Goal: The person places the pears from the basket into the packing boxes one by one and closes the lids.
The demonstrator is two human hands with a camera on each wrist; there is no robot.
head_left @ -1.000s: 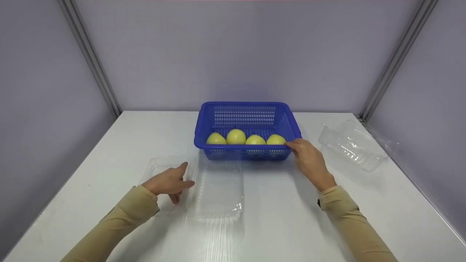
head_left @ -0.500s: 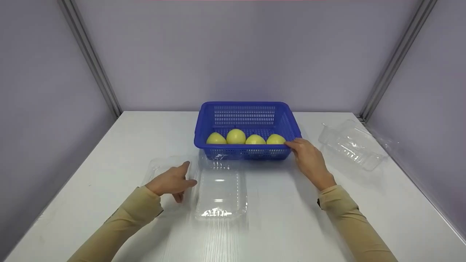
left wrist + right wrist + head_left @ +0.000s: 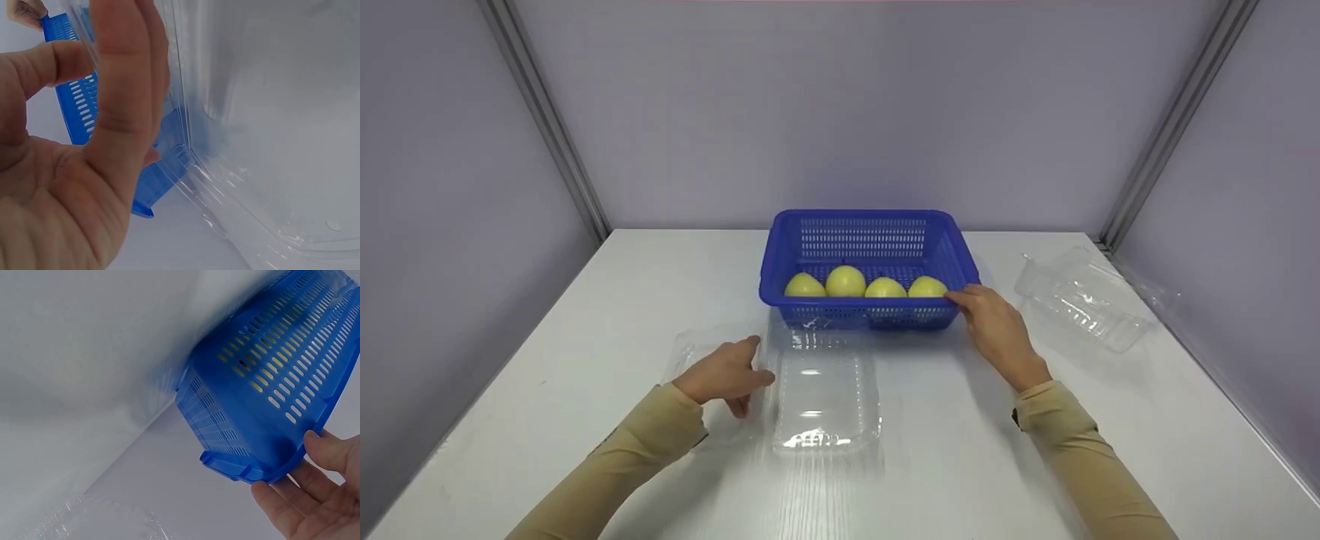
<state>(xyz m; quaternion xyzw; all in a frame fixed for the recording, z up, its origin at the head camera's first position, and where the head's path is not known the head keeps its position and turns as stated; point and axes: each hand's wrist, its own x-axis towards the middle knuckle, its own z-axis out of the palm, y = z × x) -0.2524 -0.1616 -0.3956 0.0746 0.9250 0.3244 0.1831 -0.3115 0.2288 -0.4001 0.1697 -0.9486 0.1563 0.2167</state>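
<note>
An opened clear plastic clamshell box (image 3: pixel 826 394) lies on the white table, its two halves side by side. My left hand (image 3: pixel 725 373) reaches over the left half and pinches the wall at the middle fold; the exact contact of the fingertips is partly hidden in the left wrist view. Behind the box stands a blue plastic basket (image 3: pixel 864 302) with slotted walls. Several round yellow-green fruits (image 3: pixel 846 281), which look like apples, sit along its front side. My right hand (image 3: pixel 996 332) grips the basket's rim at the front right corner, thumb on one side and fingers on the other.
More clear plastic packaging (image 3: pixel 1084 300) lies at the table's right side, near the right wall. The white table (image 3: pixel 960 465) ends at a back wall (image 3: pixel 840 112), and grey metal posts (image 3: pixel 1181 124) stand in the corners.
My left hand and the clamshell box have slid a little to the right together. The right half of the box now lies flatter. My right hand and the basket have stayed put.
</note>
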